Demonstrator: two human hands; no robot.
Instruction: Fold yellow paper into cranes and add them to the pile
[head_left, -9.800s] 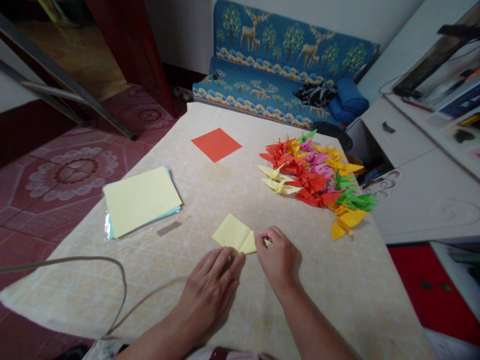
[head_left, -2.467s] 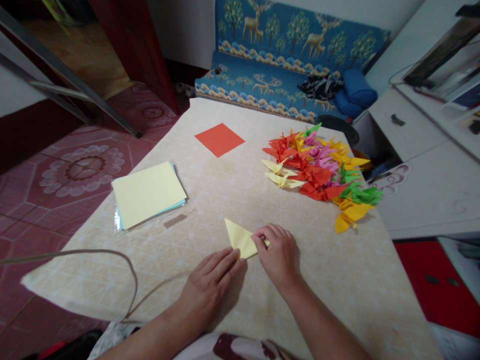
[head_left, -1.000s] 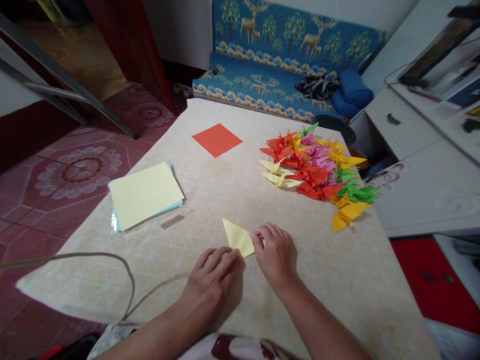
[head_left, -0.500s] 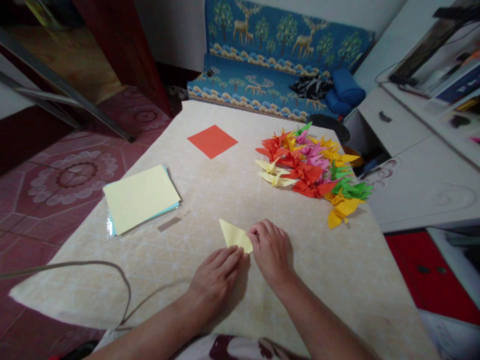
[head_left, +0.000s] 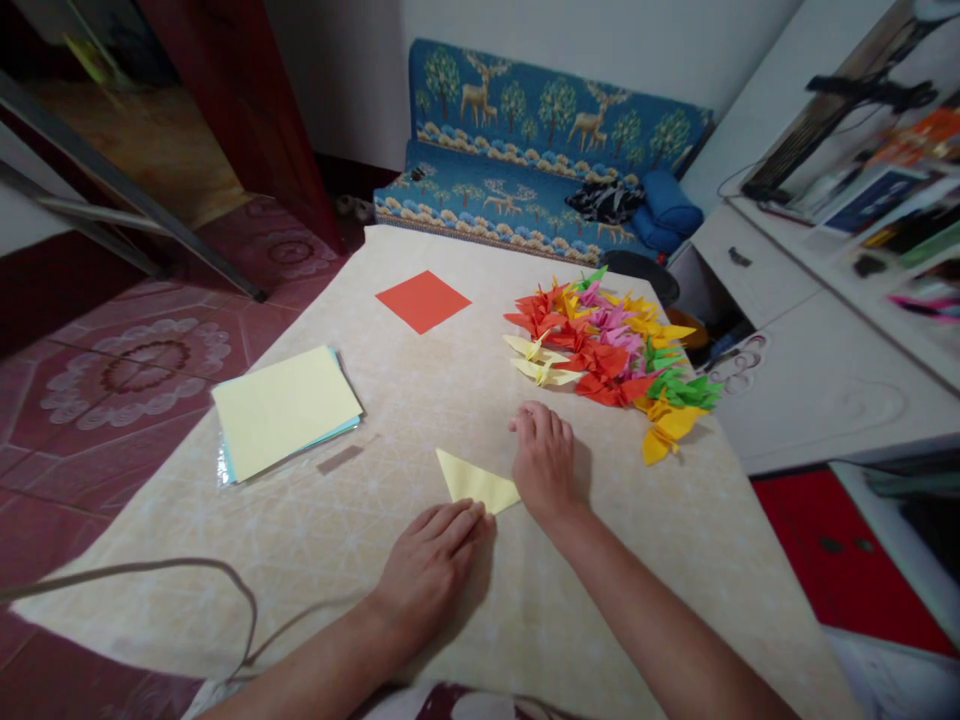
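A folded piece of pale yellow paper point(head_left: 484, 487) lies on the table in front of me, its upper left point sticking out. My left hand point(head_left: 439, 545) holds its lower edge down, fingers together and fingertips on the paper. The right end of the paper meets the side of my right hand point(head_left: 544, 455). That hand rests on the table with its fingers curled in, and no paper shows between them. Part of the paper's lower edge is hidden under my left fingertips.
Many-coloured folded paper cranes point(head_left: 600, 340) cluster at the right rear of the table point(head_left: 652, 610). A red paper square point(head_left: 424, 301) lies farther back. At left is a stack of yellow and blue paper sheets point(head_left: 289, 412), near a cable point(head_left: 217, 566). A blue sofa point(head_left: 480, 190) stands behind.
My right hand has left its pinch at the paper's right side and moved slightly farther out, fingers curled. More of the paper's right point shows. My left hand stays on the paper.
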